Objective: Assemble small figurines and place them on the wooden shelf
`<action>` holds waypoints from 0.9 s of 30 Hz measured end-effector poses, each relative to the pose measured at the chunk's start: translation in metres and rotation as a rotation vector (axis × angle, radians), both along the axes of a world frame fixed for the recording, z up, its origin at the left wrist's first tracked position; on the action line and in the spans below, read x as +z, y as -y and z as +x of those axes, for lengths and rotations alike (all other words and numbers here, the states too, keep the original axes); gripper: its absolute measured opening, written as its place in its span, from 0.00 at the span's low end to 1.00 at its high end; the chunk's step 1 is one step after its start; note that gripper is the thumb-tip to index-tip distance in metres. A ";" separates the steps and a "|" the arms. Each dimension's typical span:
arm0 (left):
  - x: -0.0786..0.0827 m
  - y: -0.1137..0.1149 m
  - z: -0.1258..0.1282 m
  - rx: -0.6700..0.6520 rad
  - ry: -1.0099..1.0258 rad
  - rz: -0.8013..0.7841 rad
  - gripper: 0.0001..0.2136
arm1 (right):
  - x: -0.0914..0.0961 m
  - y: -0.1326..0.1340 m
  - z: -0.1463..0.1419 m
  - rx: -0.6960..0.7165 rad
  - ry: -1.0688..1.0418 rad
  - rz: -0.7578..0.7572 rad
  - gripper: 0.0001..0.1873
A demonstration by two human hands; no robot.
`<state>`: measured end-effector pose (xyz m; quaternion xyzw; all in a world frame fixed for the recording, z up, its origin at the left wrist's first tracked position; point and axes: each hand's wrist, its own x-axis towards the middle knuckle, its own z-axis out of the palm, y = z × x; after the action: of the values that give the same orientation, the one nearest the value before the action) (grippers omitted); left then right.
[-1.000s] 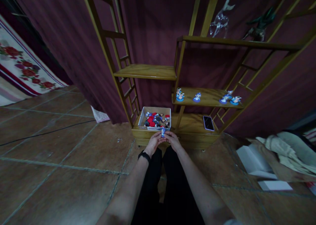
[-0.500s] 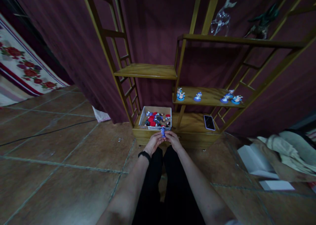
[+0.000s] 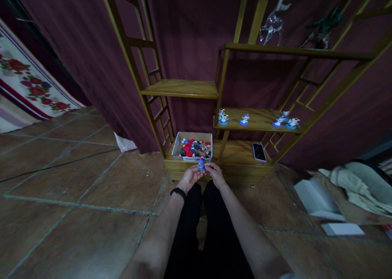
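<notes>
Small blue figurine [image 3: 201, 164]: held upright between the fingertips of both hands, just in front of the near wall of the cardboard box [image 3: 187, 158], above the front edge of the bottom board [image 3: 239, 156] of the wooden shelf unit [image 3: 183, 88].

Left hand [image 3: 191, 176]: fingers curled in, tips pinching the figurine from its left side; black wristband [image 3: 178, 193] on that wrist. Right hand [image 3: 214, 173]: fingers closed on the figurine from the right. Both hands meet over it; too small to tell which fingers carry it.

Box: sits on the bottom board at its left end, holds a heap of red, blue and dark figures.

Dark phone [image 3: 259, 151]: flat on the same board, well to the right of the box.

Next board up on the right: row of blue-based figures [image 3: 244, 120], standing apart from one another.

Top board: clear glass deer [image 3: 272, 21], dark green statuette [image 3: 322, 31] beside it.

Tiled floor [image 3: 76, 197]: white boxes [image 3: 312, 198] and pale cloth [image 3: 357, 186] at the right, a paper sheet [image 3: 125, 142] at the curtain's foot to the left.
</notes>
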<state>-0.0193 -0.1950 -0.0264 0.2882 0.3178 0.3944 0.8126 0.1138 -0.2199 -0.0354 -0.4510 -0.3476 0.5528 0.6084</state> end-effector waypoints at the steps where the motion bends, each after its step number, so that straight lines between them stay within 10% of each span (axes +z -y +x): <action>1: 0.000 0.000 0.000 0.000 0.004 -0.003 0.05 | 0.000 0.000 0.000 0.000 -0.001 0.001 0.12; 27: -0.004 0.004 0.012 0.235 -0.118 0.129 0.16 | -0.015 -0.007 -0.001 -0.009 0.126 0.082 0.15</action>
<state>-0.0074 -0.1989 -0.0304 0.3232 0.3706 0.4887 0.7206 0.1124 -0.2133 -0.0499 -0.4613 -0.4055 0.5058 0.6058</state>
